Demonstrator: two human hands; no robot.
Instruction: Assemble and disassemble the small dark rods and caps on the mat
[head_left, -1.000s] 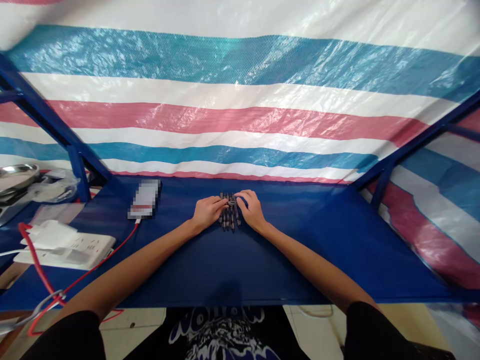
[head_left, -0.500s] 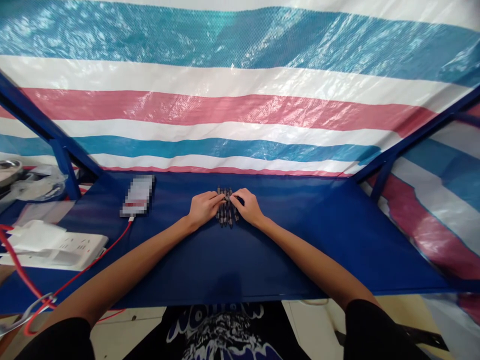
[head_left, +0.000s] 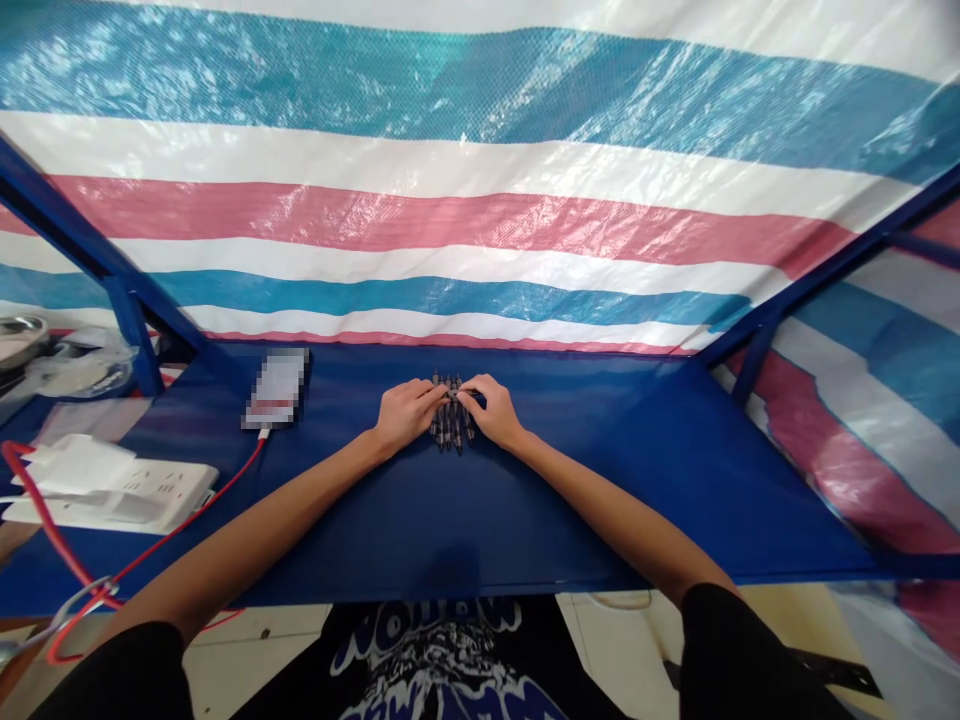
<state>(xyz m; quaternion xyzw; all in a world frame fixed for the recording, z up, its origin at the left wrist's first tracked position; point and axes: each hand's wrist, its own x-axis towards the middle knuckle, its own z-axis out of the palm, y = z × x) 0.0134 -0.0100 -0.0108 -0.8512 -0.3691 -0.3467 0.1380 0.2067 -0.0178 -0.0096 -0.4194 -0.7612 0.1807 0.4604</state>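
Several dark, slim pens [head_left: 450, 428] lie side by side on the blue table, pointing away from me. From the left, my left hand [head_left: 406, 413] reaches over their upper part, its fingertips pinched together. My right hand [head_left: 493, 409] comes in from the other side with thumb and forefinger closed in a pinch. The fingertips nearly meet above the pens, around something small and thin that I cannot make out. My fingers cover part of the pens there.
A phone [head_left: 276, 388] on a red cable [head_left: 225, 490] lies to the left on the blue table [head_left: 600, 520]. Beyond it sits a white power strip [head_left: 169, 490]. Blue frame bars [head_left: 817, 265] and a striped plastic sheet [head_left: 480, 220] enclose the back.
Both hands stay in nearly the same place, pinching over the pens. The whole view has shifted slightly, and the pens sit a touch further left in it.
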